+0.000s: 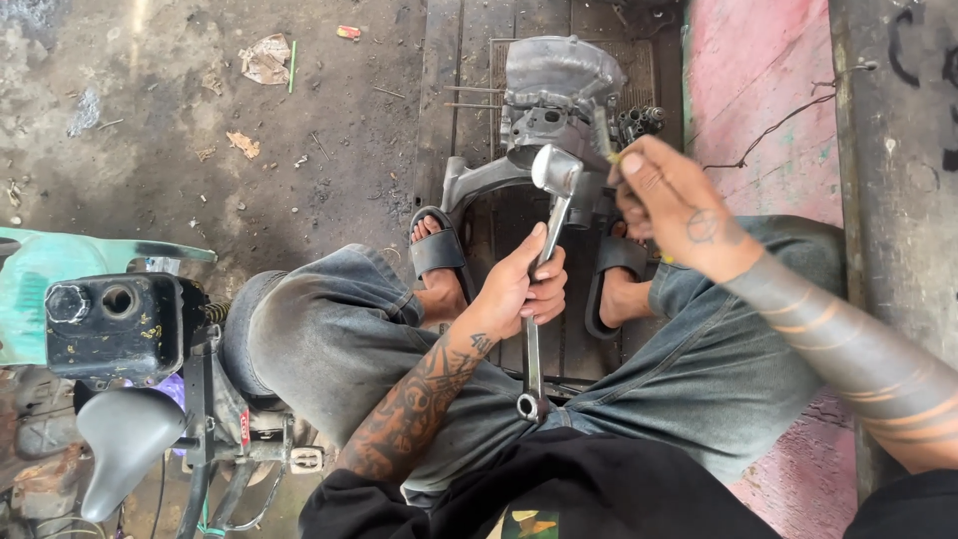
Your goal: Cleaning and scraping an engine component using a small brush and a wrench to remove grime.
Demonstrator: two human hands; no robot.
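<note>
I sit with my knees apart, in grey jeans and black sandals. My left hand (524,284) is closed around the shaft of a long steel wrench (534,339) that points upward; its head (556,170) sits beside a grey metal engine casing (554,95) on the floor between my feet. My right hand (674,205) grips a thin tool with a yellow-green handle, held against the right side of the casing; the tool is mostly hidden by my fingers. A curved metal arm (474,185) sticks out from the casing toward my left foot.
A black fuel tank (115,324) and grey saddle (125,434) of a small machine stand at the left, beside a turquoise panel (30,274). Dirty concrete with paper scraps lies beyond. A dark slatted floor plate (454,60) is under the casing. A pink wall (758,90) rises on the right.
</note>
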